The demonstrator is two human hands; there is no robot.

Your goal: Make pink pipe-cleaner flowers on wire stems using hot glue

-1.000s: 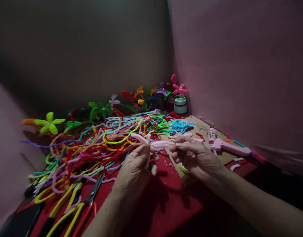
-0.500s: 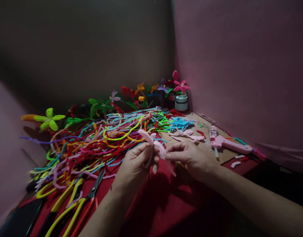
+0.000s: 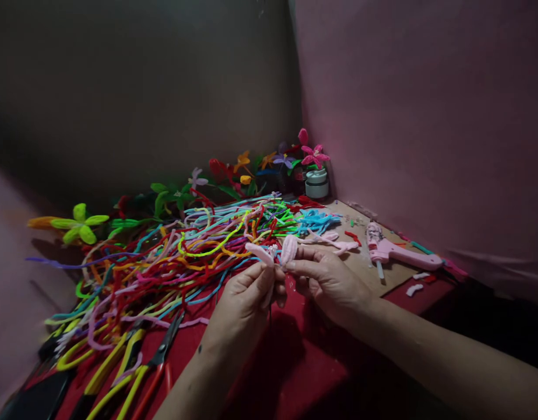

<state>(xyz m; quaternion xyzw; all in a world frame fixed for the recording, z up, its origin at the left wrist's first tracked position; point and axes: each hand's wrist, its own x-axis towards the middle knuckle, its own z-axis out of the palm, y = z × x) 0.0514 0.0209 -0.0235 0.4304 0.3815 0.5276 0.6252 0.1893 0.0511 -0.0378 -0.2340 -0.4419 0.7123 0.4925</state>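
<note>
A pale-pink fuzzy flower piece (image 3: 258, 254) is pinched in the left hand (image 3: 244, 297) above the red tabletop (image 3: 339, 367); just beside it, a looped pink petal (image 3: 289, 249) is gripped by the right hand (image 3: 332, 279). Multicoloured fuzzy stems (image 3: 164, 262) are heaped beyond.

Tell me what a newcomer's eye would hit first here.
Likely the tangled heap of bright fuzzy stems, spread over the left and middle of the red surface. Next, the pale pink petals pinched in the left hand and right hand, near the centre. Then the pink glue gun, to the right on the brown board.
</note>
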